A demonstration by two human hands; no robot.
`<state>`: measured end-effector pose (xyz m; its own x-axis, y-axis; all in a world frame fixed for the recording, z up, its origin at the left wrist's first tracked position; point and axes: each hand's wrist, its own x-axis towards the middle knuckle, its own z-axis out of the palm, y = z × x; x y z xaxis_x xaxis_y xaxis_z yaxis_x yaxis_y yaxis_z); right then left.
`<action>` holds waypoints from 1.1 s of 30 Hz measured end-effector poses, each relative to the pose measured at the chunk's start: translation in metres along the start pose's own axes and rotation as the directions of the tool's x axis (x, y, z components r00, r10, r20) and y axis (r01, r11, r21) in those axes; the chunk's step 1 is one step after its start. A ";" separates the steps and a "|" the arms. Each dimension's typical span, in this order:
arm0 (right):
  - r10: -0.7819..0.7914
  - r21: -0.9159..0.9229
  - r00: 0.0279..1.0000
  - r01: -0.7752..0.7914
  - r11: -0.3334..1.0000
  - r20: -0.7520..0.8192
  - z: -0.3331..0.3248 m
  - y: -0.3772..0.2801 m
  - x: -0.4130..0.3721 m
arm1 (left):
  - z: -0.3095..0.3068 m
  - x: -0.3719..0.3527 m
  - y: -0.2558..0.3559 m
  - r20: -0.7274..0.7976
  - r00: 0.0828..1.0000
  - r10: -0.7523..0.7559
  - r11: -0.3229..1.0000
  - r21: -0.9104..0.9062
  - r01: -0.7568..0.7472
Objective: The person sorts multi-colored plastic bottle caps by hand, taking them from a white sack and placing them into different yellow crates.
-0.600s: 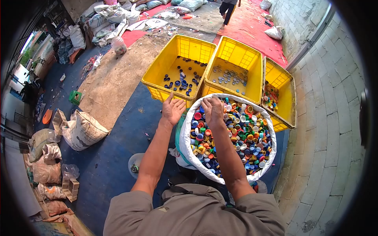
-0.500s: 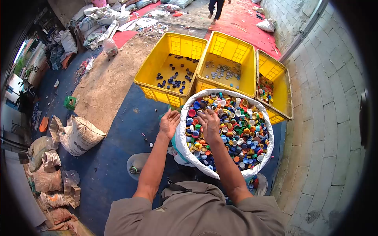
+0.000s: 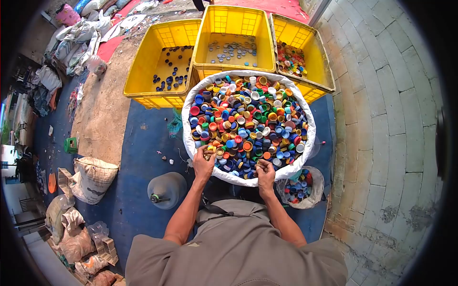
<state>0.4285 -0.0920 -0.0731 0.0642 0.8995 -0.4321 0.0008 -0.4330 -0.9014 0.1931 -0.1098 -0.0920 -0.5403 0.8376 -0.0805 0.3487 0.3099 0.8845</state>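
Note:
A round white-rimmed sack (image 3: pixel 311 112) stands in front of me, full of mixed coloured bottle caps (image 3: pixel 253 121). My left hand (image 3: pixel 204 162) is at the sack's near left edge, fingers curled at the caps. At the near edge, further right, my right hand (image 3: pixel 265 172) has its fingers bent together over the caps. Whatever either hand holds is too small to make out. Behind the sack are three yellow crates: the left one (image 3: pixel 138 71) with dark blue caps, the middle one (image 3: pixel 234 19) with pale caps, the right one (image 3: pixel 305 38) with red, orange and green caps.
A clear bag of caps (image 3: pixel 300 190) lies right of my body, beside a block wall (image 3: pixel 381 119). A large clear bottle (image 3: pixel 167 190) is at my left. Further left stand a stuffed sack (image 3: pixel 94 180) and a green stool (image 3: pixel 70 145). A person's leg (image 3: pixel 198 5) shows at the top.
Both hands have come down and nearer to my body, from open above the sack's left part to curled at its near edge. The view has shifted, showing more of the sack.

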 end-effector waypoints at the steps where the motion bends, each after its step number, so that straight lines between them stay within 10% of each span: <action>1: -0.009 0.001 1.000 0.009 1.000 -0.003 -0.004 -0.006 0.005 | 0.005 0.000 0.004 0.006 0.997 0.079 0.991 0.108 -0.079; 11: -0.110 0.003 0.993 0.110 0.994 0.039 -0.051 -0.019 0.041 | 0.045 0.016 0.040 0.249 0.886 0.392 0.779 0.423 -0.463; 27: -0.171 -0.207 0.984 0.158 0.965 -0.044 -0.082 -0.008 0.038 | 0.053 0.028 0.018 0.160 0.911 0.379 0.856 0.313 -0.411; 30: -0.429 -0.507 0.902 0.389 0.769 0.041 -0.083 -0.010 0.052 | 0.056 0.016 0.042 0.050 0.999 0.007 0.951 -0.308 0.009; 33: -0.527 -0.661 0.839 0.473 0.582 0.136 -0.081 -0.014 0.062 | 0.058 0.002 0.052 0.235 0.919 -0.317 0.541 -0.751 0.379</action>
<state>0.5133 -0.0349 -0.0849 -0.0824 0.9907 0.1082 0.6906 0.1350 -0.7105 0.2544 -0.0657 -0.0727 -0.4271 0.7768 -0.4627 -0.5910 0.1473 0.7931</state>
